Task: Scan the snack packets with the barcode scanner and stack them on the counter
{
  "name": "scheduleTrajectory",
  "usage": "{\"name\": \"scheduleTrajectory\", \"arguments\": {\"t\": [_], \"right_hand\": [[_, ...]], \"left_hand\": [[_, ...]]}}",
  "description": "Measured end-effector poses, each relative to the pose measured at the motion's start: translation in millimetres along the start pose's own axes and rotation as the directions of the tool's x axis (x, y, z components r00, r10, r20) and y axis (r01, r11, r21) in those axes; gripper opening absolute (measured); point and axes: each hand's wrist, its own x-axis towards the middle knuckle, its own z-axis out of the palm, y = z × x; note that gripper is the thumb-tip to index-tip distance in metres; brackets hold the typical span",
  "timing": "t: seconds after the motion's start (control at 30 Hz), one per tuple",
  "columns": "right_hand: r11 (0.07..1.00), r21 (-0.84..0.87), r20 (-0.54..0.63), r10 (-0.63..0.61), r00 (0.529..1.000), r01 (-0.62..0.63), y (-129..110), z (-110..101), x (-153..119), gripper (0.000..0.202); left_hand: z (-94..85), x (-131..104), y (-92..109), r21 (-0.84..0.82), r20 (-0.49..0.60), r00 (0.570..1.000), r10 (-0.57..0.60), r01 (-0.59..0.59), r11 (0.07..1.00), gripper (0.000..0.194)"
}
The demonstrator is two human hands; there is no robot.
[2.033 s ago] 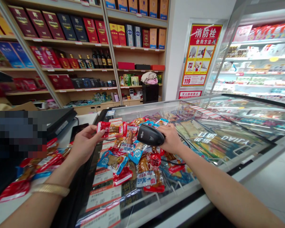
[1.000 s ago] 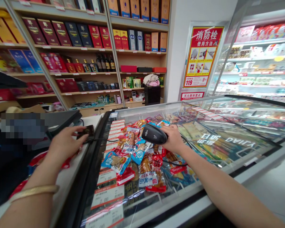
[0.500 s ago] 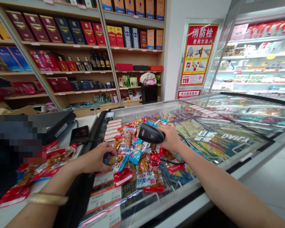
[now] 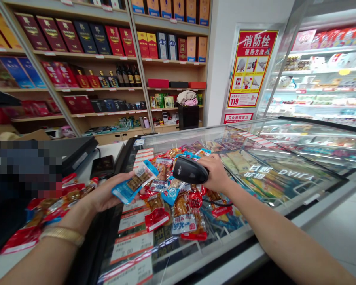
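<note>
My left hand (image 4: 114,192) holds a blue-ended snack packet (image 4: 135,181) with a clear middle, tilted upward, its fingers partly hidden behind it. To the right of it, my right hand (image 4: 214,171) is wrapped around a black barcode scanner (image 4: 190,170), whose head points left toward the packet. The scanner's cable (image 4: 215,203) trails below my right wrist. Under both hands, a heap of red and blue snack packets (image 4: 184,215) lies on the freezer's glass top (image 4: 178,261).
More red packets (image 4: 59,206) lie on the white counter at left, beside a dark phone-like device (image 4: 102,166) and a pixelated figure. Behind stand shelves of boxed bottles (image 4: 89,35). A lit display fridge (image 4: 329,75) is at right. Price labels (image 4: 133,245) line the glass.
My left hand has picked the blue-ended packet off the heap and turned it palm up. My right hand keeps the scanner in nearly the same place.
</note>
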Motion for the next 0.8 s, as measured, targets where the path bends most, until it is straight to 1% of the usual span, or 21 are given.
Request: {"name": "scheduleTrajectory", "arguments": {"t": [0.1,0.2,0.3,0.4,0.53,0.67,0.73,0.77,0.8], "right_hand": [[0.999,0.032,0.044,-0.033,0.998,0.032,-6.1,-2.2,0.9,0.027],[0.998,0.050,0.074,-0.046,0.996,0.043,-11.9,-1.9,1.2,0.025],[0.997,0.059,0.094,-0.054,0.994,0.048,-15.5,-0.2,0.9,0.027],[0.997,0.070,0.099,-0.049,0.994,0.042,-16.7,0.8,1.0,0.027],[0.995,0.089,0.092,-0.054,0.994,0.046,-17.3,0.7,1.9,0.026],[0.996,0.081,0.098,-0.051,0.994,0.043,-17.3,0.7,2.1,0.026],[0.997,0.074,0.086,-0.036,0.996,0.030,-14.8,0.9,1.6,0.026],[0.998,0.067,0.071,-0.023,0.997,0.018,-12.5,0.9,1.4,0.026],[0.999,0.055,0.052,-0.004,0.999,0.001,-9.4,0.9,1.1,0.026]], "left_hand": [[2.7,0.8,-2.1,0.031,0.011,1.000,0.001,-0.002,1.000,0.047],[4.6,3.0,-4.7,0.057,0.003,1.000,0.021,-0.021,0.998,0.042],[8.3,4.5,-5.6,0.076,0.021,1.000,0.011,-0.012,0.997,0.043],[12.2,4.5,-4.7,0.079,0.024,1.000,0.013,-0.014,0.997,0.048],[13.1,3.4,-4.2,0.079,0.031,0.999,0.014,-0.017,0.997,0.052],[14.7,3.3,-5.0,0.080,0.045,0.999,0.016,-0.020,0.997,0.049],[15.0,4.3,-2.9,0.106,-0.003,0.998,0.057,-0.057,0.993,0.047],[13.2,5.1,-0.7,0.128,-0.052,0.993,0.109,-0.102,0.987,0.046],[8.9,5.9,2.5,0.161,-0.122,0.975,0.186,-0.165,0.973,0.045]]}}
